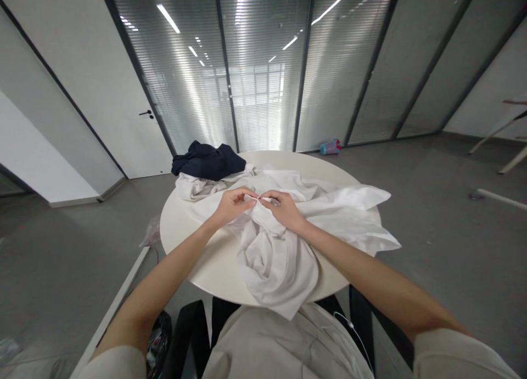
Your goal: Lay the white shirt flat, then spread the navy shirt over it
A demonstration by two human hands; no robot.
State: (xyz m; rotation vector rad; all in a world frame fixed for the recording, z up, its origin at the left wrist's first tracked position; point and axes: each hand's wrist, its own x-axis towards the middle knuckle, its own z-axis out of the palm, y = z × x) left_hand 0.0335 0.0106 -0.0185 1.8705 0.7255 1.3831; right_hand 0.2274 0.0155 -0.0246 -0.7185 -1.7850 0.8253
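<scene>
A crumpled white garment [280, 264] lies across the round table [214, 264], one fold drooping over the near edge and other parts reaching past the right edge. Its exact kind is hard to make out. My left hand [235, 204] pinches the cloth near the middle of the table. Fingertip to fingertip with it, my right hand [282, 208] pinches the same spot, thumb and forefinger closed. Whatever small detail sits between the fingertips is too small to tell.
Dark navy cloth [209, 160] is heaped on more pale fabric [195, 186] at the table's back left. A blue and red basket-like object [330, 147] rests on the floor by the glass partition. Below left is a black bag [160, 340]; chair legs [494, 132] stand far right.
</scene>
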